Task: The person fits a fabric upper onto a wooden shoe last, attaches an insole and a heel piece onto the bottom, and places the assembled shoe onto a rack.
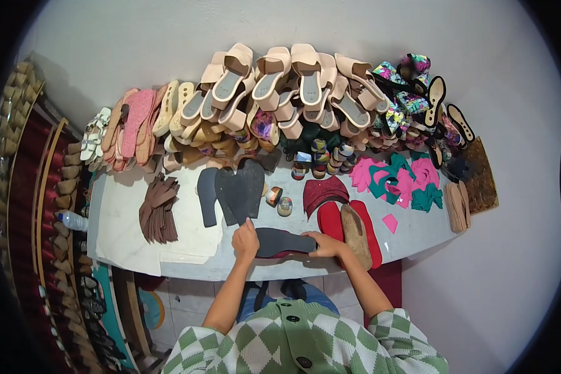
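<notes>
- Currently, right hand [325,244] is clamped on the right end of a dark grey, flat, sole-shaped piece [287,241], thumb and fingers round the tip.
- Left hand [246,241] has its fingers curled at the left end of the same piece; cannot tell how firmly it grips.
- Dark grey piece sits between both hands, over the near edge of a light grey table [411,232]; a dark red layer shows along its lower edge.
- Just right of right hand: two bright red sole shapes [372,240] with a worn tan-brown sole [356,237] between them.
- Above those: curved, dark red, glittery pieces [325,194], overlapping.
- Beyond left hand: flat black-grey sole-shaped pieces [240,194], overlapping.
- Near them, two small multicoloured heel-like blocks [285,206], side by side.
- Farther left: fanned stack of dark brown strips [158,209] on white sheets [121,230].
- Farther right: heap of pink and teal cut pieces [380,177], one small pink scrap [390,223] apart from it; then a beige insole stack [457,207] at the table's right end.
- Back of table: piled pale pink heeled sandals [305,75], patterned sandals [411,103] to their right.
- Far left: clear plastic bottle [73,220] beside crowded shoe shelves [62,268].
</notes>
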Available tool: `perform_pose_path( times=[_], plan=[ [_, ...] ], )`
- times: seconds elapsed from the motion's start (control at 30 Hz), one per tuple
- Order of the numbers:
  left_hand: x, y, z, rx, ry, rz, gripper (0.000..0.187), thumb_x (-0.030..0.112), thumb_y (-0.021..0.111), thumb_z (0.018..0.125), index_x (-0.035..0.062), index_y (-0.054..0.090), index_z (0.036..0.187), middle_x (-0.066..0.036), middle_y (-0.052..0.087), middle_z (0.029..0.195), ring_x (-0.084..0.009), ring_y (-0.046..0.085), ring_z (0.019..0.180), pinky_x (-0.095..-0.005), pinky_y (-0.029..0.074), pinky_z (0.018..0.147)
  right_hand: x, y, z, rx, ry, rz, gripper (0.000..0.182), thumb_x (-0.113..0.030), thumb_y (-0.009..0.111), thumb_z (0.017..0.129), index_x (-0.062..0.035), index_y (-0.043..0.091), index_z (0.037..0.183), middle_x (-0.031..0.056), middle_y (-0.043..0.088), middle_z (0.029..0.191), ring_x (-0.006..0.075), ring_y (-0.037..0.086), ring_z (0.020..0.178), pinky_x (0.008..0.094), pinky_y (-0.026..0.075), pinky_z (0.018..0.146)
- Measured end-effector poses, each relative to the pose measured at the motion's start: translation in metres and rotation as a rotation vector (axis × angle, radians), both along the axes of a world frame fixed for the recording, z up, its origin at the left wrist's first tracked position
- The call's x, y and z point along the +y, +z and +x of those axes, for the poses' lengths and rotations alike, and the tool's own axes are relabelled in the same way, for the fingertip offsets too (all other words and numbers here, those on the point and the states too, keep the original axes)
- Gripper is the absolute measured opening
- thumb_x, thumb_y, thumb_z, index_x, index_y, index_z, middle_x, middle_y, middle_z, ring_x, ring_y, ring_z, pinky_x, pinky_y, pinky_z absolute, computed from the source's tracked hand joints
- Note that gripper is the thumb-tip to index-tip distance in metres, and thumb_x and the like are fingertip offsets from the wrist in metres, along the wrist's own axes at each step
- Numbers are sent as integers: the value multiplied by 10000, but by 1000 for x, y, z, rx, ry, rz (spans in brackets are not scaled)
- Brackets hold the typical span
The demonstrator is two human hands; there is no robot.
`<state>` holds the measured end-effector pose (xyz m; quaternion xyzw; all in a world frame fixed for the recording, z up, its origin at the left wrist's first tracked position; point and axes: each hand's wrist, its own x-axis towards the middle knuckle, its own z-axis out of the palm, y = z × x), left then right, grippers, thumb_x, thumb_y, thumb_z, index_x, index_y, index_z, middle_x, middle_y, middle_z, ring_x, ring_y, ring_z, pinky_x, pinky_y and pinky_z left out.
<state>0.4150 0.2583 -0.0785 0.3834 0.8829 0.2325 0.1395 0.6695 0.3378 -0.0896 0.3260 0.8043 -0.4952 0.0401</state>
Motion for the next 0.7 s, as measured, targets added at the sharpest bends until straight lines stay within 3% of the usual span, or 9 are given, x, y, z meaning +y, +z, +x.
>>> perform_pose_path(
  times=[0.07,0.2,0.3,0.33,0.43,0.47,0.5,0.57,0.7],
  plan=[
    [-2,1,4,36,28,-10,507,318,343,952,-5,641,700,-248,616,710,-436,595,684,-517,464,627,11,2,-3,-119,77,-43,799,-339,698,633,-126,380,1335,163,446,1294,326,437,1195,401,370,984],
    [-12,4,13,54,119,-14,517,316,345,954,-24,642,702,-253,613,696,-440,594,675,-513,467,622,26,8,-11,-51,213,-63,816,-291,706,684,-64,324,1370,180,435,1310,314,445,1193,362,336,1014],
    [-16,8,17,57,149,-17,512,310,346,954,-20,642,697,-252,613,697,-439,595,676,-513,467,621,37,11,-7,37,93,-376,776,-291,697,742,-64,312,1377,178,414,1338,263,430,1214,333,351,993],
    [-18,2,16,91,135,-11,511,307,346,955,-18,641,694,-250,614,699,-436,596,680,-513,467,619,37,13,-6,168,-3,-519,619,-276,638,823,-54,375,1337,176,487,1274,231,479,1166,315,388,945],
    [-17,0,14,111,126,-16,511,306,345,956,-16,636,686,-249,613,697,-434,597,682,-515,466,618,29,17,-25,189,-216,-279,447,-284,554,880,-33,475,1243,151,598,1123,233,566,1054,307,431,885],
    [-14,1,15,102,132,-11,510,306,346,957,-16,633,683,-249,612,696,-434,596,680,-516,465,616,21,15,-34,122,-249,-41,396,-335,442,925,-14,549,1130,157,648,963,271,619,944,332,458,834],
    [-13,3,15,90,141,-11,510,306,347,957,-16,630,680,-248,612,694,-434,596,678,-517,464,614,11,14,-42,29,-233,136,435,-364,368,935,-5,593,1030,211,631,937,322,611,909,380,467,793],
    [-17,3,18,76,150,-2,510,306,347,958,-15,626,676,-248,610,692,-434,594,675,-518,463,612,-4,17,-60,-104,-261,340,480,-382,348,927,-11,648,881,241,630,863,390,613,804,460,474,731],
    [-21,2,16,98,122,24,501,306,351,956,-6,625,676,-246,608,688,-437,589,669,-518,459,611,-14,-3,-79,-102,-341,544,513,-349,351,923,1,656,702,227,626,722,394,614,665,477,478,649]
  ],
)
